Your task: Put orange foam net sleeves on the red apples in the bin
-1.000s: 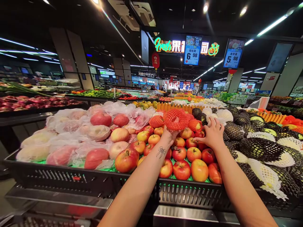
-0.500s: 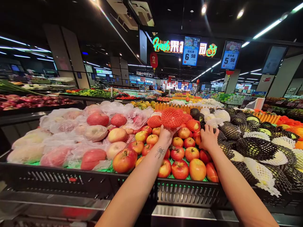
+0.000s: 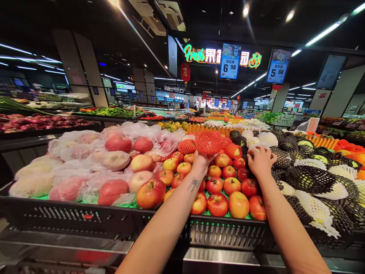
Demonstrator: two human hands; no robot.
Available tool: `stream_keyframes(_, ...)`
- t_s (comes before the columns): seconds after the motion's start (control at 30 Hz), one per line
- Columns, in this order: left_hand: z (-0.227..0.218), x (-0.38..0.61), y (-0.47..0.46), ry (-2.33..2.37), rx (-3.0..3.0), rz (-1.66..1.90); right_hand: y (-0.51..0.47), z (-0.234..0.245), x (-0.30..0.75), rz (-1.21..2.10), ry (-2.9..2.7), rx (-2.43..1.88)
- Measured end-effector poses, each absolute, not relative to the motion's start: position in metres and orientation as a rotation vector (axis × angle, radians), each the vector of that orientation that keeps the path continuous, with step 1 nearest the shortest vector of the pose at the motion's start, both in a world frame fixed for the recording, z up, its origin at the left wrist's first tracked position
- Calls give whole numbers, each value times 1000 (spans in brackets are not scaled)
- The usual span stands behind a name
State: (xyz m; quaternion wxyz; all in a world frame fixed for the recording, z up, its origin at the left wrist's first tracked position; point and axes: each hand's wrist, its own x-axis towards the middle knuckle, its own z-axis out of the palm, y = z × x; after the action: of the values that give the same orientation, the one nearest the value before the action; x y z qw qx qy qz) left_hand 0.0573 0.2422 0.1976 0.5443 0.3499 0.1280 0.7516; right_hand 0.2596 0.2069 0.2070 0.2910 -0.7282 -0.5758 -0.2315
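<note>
My left hand (image 3: 201,161) holds up a fruit wrapped in an orange foam net (image 3: 208,142) over a pile of loose red and yellow apples (image 3: 218,203). A small bow tattoo shows on that forearm. My right hand (image 3: 261,161) reaches to the right edge of the apple pile, fingers spread and curled down onto fruit in black foam nets (image 3: 281,160). I cannot see anything lifted in it. More orange-netted fruit (image 3: 186,146) lies behind the apples.
A black slotted crate wall (image 3: 228,233) fronts the display. Bagged apples in clear plastic (image 3: 114,160) fill the left side. Black and white netted fruit (image 3: 316,186) covers the right. Price signs (image 3: 230,61) hang overhead, and other produce stands stretch behind.
My right hand drew back toward the apples, then moved right again onto the black-netted fruit. My left hand stays up with the orange-netted fruit.
</note>
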Motion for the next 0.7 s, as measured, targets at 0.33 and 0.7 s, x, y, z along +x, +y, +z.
stream_keyframes(0.33,196,56,241,332,822,1734,207,207,254,-307,-1930,-2489)
stream_keyframes(0.7,199,58,238,297,855,1779,212,201,252,-479,-1973,-2334)
